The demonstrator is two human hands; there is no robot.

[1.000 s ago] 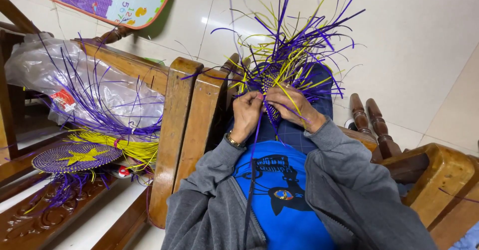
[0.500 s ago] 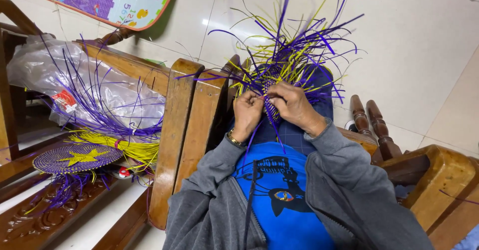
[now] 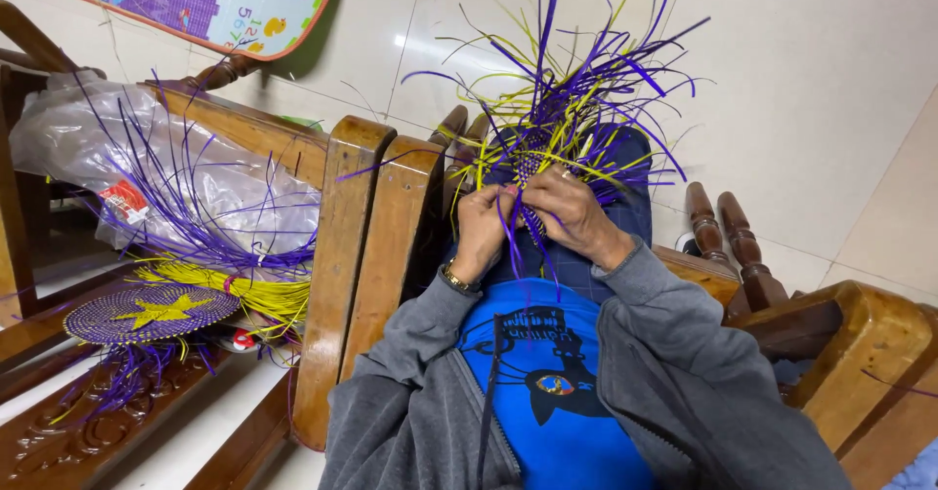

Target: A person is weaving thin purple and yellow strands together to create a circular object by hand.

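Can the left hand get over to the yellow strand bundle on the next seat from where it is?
Probably not freely: the left hand is busy gripping the woven piece, and the wooden armrests stand between it and the yellow bundle.

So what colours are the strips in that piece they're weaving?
Purple and yellow strips, seen clearly in the head view.

Bright, even indoor light, glare on the floor tiles (image 3: pixel 410 41), sharp focus.

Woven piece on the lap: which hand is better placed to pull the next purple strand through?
Probably the left hand: its fingertips pinch a purple strand at the edge of the woven piece, while the right hand lies over the weave, steadying it.
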